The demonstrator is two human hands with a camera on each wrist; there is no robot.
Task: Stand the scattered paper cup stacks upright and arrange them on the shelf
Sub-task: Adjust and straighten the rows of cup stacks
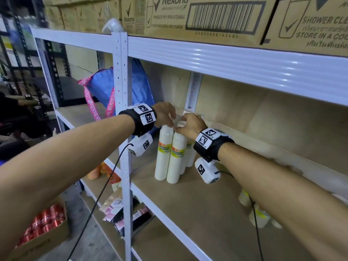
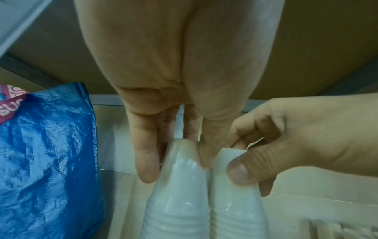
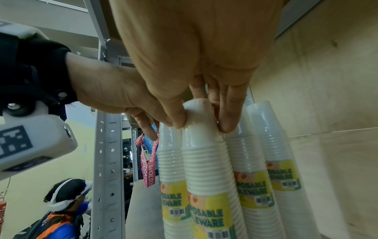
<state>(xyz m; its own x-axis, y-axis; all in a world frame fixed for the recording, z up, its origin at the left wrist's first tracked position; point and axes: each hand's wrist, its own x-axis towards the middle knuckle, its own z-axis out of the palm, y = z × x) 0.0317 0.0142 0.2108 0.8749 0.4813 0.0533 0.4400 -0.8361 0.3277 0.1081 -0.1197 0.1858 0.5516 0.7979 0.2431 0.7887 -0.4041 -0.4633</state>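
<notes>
Several white paper cup stacks in clear wrap with yellow labels stand upright together on the wooden shelf board point(image 1: 188, 204). My left hand point(image 1: 170, 123) point(image 2: 176, 168) pinches the top of the front left stack point(image 1: 163, 153) point(image 2: 175, 210) point(image 3: 169, 161) between thumb and fingers. Right beside it, my right hand point(image 1: 178, 127) point(image 3: 201, 125) pinches the top of the neighbouring stack point(image 1: 177, 157) point(image 2: 235, 213) point(image 3: 204, 161). Two more upright stacks point(image 3: 263, 145) stand behind, near the back wall. Other stacks point(image 1: 258, 217) lie on their sides under my right forearm.
A blue woven bag point(image 1: 139, 85) with pink straps leans just left of the stacks. The perforated shelf post point(image 1: 122, 110) stands in front of it. The upper shelf beam point(image 1: 226, 57) carries cardboard boxes point(image 1: 188, 16). A box of red cans point(image 1: 45, 223) sits on the floor.
</notes>
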